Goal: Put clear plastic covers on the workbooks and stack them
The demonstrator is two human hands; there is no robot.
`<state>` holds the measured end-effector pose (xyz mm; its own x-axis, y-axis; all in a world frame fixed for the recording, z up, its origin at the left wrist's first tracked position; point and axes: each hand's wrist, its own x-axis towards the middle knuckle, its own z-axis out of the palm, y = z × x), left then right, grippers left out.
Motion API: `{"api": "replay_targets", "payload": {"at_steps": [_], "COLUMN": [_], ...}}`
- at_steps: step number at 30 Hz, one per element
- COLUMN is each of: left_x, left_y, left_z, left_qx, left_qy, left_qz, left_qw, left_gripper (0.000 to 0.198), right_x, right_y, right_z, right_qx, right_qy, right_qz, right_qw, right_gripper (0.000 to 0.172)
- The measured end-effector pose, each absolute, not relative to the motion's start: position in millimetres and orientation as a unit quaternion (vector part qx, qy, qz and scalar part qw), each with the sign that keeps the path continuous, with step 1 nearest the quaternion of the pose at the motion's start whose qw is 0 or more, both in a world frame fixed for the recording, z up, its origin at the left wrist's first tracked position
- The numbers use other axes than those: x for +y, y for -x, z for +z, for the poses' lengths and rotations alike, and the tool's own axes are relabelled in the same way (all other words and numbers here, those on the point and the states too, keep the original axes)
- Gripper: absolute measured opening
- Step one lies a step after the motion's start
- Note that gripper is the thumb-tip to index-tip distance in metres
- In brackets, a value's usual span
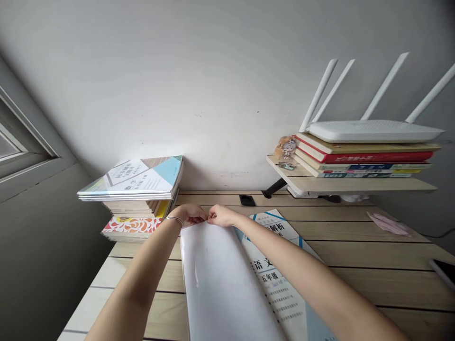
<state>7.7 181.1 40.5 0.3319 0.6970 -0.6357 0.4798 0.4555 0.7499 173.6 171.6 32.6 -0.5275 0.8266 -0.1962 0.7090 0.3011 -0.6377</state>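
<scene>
The left hand [195,214] and right hand [221,216] pinch together above the wooden table [348,230], both grasping the twelve-o'clock edge of a white sheet [222,284]. It overlaps a printed book [286,300], whose five-o'clock portion remains uncovered, so the covering looks partial. I see no container.

Our bare left arm [142,274] and right arm [295,265] stretched forward, slanting inward toward each other, our left hand [194,213] bent inward at the wrist [177,215] with fingers [199,218] curled, our right hand [222,216] pinched, fingertips [211,219] close together
</scene>
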Motion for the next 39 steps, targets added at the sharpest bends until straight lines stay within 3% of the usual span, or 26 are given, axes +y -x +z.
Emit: {"api": "replay_targets", "payload": {"at_steps": [18,25,27,31,34,36,39], "left_x": [170,155,134,62,6,-18,-31], "left_y": [-19,-30,-37,-52,-52,-45,-32], "left_z": [52,62,62,38,5,-14,-26], "left_qx": [0.607,0.679,0.696,0.632,0.577,0.583,0.567], "left_qy": [-0.584,-0.657,-0.667,-0.752,-0.809,-0.809,-0.821], "left_qz": [0.05,0.1,0.134,0.17,0.107,0.074,0.066], "left_qw": [0.536,0.312,0.23,0.076,0.016,0.014,0.024], "left_gripper": [0.006,0.013,0.026,0.044,0.054,0.058,0.06], "right_x": [165,163,159,145,124,102,67], "right_y": [-178,-176,-176,-191,-217,-234,-251], "right_z": [22,17,17,14,5,-4,-15], "right_qx": [-0.776,-0.767,-0.767,-0.771,-0.786,-0.812,-0.853], "right_qy": [0.532,0.551,0.547,0.519,0.472,0.45,0.443], "right_qz": [0.318,0.28,0.263,0.205,0.163,0.157,0.172], "right_qw": [0.118,0.173,0.207,0.307,0.364,0.336,0.214], "right_gripper": [0.013,0.011,0.013,0.025,0.036,0.046,0.056]}}
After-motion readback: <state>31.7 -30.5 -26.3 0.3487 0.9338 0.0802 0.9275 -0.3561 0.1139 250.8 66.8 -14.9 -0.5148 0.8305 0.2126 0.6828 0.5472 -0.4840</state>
